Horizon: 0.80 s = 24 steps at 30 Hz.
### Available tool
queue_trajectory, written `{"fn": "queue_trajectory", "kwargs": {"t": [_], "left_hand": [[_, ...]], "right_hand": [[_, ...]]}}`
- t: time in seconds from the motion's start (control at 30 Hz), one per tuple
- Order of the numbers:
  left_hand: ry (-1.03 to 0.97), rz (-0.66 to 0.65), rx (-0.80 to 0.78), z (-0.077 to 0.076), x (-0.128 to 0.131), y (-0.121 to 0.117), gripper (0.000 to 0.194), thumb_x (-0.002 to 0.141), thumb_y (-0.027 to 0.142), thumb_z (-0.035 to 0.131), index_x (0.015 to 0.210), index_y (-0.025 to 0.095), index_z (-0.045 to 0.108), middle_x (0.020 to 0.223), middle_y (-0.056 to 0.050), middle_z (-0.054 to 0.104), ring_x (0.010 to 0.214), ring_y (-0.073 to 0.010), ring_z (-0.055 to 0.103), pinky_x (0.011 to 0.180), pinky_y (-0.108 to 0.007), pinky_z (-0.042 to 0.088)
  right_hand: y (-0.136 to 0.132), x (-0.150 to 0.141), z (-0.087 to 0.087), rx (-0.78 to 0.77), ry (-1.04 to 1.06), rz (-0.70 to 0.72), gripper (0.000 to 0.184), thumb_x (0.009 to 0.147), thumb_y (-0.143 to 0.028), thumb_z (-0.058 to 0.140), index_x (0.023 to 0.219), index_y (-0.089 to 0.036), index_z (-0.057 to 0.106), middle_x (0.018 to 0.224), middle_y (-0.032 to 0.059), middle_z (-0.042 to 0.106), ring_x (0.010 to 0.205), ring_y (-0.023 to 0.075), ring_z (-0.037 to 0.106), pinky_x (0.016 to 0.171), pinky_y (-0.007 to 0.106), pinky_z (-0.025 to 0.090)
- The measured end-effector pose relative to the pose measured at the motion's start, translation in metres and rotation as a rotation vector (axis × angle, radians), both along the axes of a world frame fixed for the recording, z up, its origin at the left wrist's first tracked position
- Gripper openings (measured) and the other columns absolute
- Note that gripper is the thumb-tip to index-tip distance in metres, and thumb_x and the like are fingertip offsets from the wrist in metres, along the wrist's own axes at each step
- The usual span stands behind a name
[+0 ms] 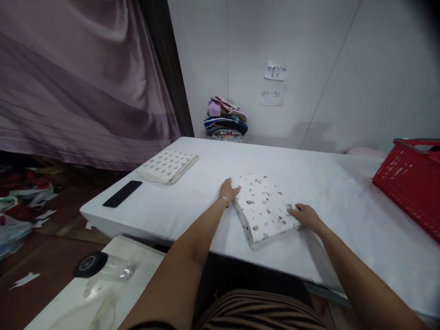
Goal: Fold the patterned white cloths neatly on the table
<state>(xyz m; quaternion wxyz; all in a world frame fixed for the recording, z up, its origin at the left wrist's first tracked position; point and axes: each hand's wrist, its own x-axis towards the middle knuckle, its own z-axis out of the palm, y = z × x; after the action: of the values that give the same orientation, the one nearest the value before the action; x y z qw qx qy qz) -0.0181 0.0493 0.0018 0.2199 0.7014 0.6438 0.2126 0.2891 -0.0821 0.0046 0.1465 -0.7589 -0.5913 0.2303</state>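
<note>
A folded white cloth with small dark prints (263,206) lies on the white table (309,183) in front of me. My left hand (228,189) rests at its far left corner, fingers curled onto the edge. At the cloth's right edge my right hand (305,215) has its fingers pressed against the fabric. Both hands touch the folded cloth, and it stays flat on the table.
A second folded cloth with a dotted pattern (167,165) lies at the table's left, a black phone (122,193) nearer the edge. A red basket (410,181) stands at the right. A pile of folded clothes (225,120) sits by the wall. A clear jar with a black lid (103,266) lies lower left.
</note>
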Motion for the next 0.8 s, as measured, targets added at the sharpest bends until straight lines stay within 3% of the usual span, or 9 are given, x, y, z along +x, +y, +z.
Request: {"fn": "queue_trajectory", "kwargs": {"t": [0.13, 0.23, 0.33, 0.47, 0.63, 0.8], "left_hand": [[-0.069, 0.019, -0.053, 0.006, 0.018, 0.006, 0.077, 0.075, 0.044, 0.061, 0.139, 0.016, 0.027, 0.147, -0.011, 0.033, 0.133, -0.0212, 0.033, 0.107, -0.026, 0.029], [-0.088, 0.099, -0.104, 0.008, 0.021, -0.006, 0.080, 0.074, 0.048, 0.061, 0.137, 0.014, 0.027, 0.142, -0.015, 0.039, 0.129, -0.0249, 0.039, 0.103, -0.031, 0.034], [-0.115, 0.114, -0.161, 0.009, 0.019, -0.026, 0.074, 0.074, 0.049, 0.060, 0.132, 0.014, 0.031, 0.131, -0.016, 0.051, 0.117, -0.0260, 0.052, 0.094, -0.033, 0.042], [-0.169, 0.147, -0.261, 0.014, 0.020, -0.042, 0.072, 0.073, 0.049, 0.062, 0.129, 0.014, 0.033, 0.124, -0.016, 0.057, 0.111, -0.0266, 0.057, 0.088, -0.032, 0.044], [-0.267, 0.204, -0.373, 0.017, 0.019, -0.045, 0.080, 0.069, 0.051, 0.064, 0.131, 0.012, 0.033, 0.125, -0.018, 0.055, 0.113, -0.0286, 0.055, 0.089, -0.033, 0.044], [-0.325, 0.269, -0.293, 0.010, 0.024, -0.044, 0.083, 0.069, 0.044, 0.066, 0.137, 0.013, 0.028, 0.125, -0.016, 0.056, 0.114, -0.0284, 0.054, 0.091, -0.033, 0.042]], "right_hand": [[-0.025, 0.005, -0.003, -0.020, -0.076, -0.011, 0.039, 0.078, -0.053, 0.049, 0.070, -0.018, 0.064, 0.067, 0.0047, 0.065, 0.066, 0.0209, 0.059, 0.057, 0.028, 0.037], [-0.022, 0.010, -0.002, -0.076, -0.066, 0.024, 0.041, 0.078, -0.055, 0.050, 0.074, -0.017, 0.066, 0.074, 0.0075, 0.067, 0.071, 0.0230, 0.061, 0.061, 0.030, 0.041], [-0.002, 0.012, 0.001, -0.038, -0.011, -0.017, 0.047, 0.077, -0.054, 0.054, 0.098, -0.015, 0.067, 0.092, 0.0111, 0.069, 0.083, 0.0253, 0.063, 0.072, 0.033, 0.046], [0.039, 0.001, 0.005, -0.023, 0.134, -0.088, 0.060, 0.076, -0.050, 0.060, 0.120, -0.009, 0.058, 0.108, 0.0164, 0.065, 0.094, 0.0280, 0.062, 0.081, 0.035, 0.047], [0.073, -0.012, 0.005, -0.018, 0.367, -0.168, 0.070, 0.074, -0.053, 0.061, 0.128, -0.010, 0.051, 0.124, 0.0189, 0.056, 0.103, 0.0282, 0.059, 0.081, 0.035, 0.050], [0.076, -0.012, -0.004, 0.082, 0.446, -0.224, 0.063, 0.065, -0.047, 0.072, 0.116, -0.013, 0.062, 0.115, 0.0170, 0.062, 0.101, 0.0303, 0.060, 0.081, 0.036, 0.050]]}}
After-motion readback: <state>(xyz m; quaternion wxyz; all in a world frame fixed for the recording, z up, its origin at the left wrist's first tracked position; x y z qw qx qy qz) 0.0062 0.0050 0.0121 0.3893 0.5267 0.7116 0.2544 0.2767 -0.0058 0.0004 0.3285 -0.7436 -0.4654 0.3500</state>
